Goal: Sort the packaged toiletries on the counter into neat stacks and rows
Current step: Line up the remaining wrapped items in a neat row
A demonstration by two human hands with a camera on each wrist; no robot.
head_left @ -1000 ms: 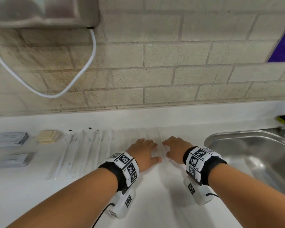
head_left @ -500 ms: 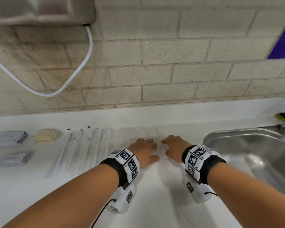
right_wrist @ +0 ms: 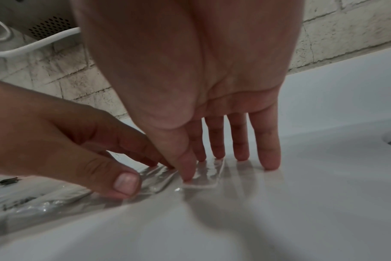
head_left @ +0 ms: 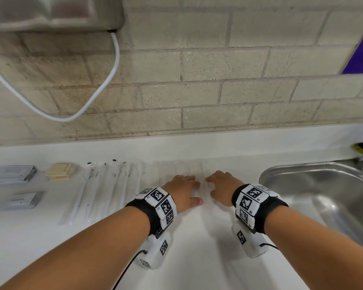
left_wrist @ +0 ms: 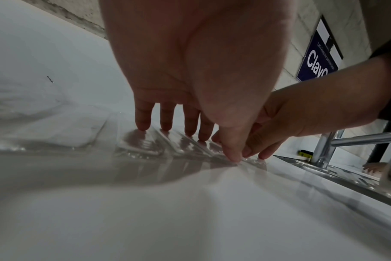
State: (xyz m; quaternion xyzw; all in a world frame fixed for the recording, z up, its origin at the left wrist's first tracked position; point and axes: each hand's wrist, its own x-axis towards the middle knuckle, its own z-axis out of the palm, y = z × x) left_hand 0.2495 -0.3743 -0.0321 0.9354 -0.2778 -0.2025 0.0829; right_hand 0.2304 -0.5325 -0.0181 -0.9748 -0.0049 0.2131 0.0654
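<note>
- Your left hand (head_left: 183, 190) and right hand (head_left: 221, 186) pressed flat, fingers straight, on clear packets (left_wrist: 141, 143).
- The packets' contents were too transparent to identify.

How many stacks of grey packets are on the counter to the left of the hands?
2. One grey packet stack lies at the far left near the wall, beside the cream packets; the other lies nearer the person. Anything past the left frame edge is unseen.
</note>
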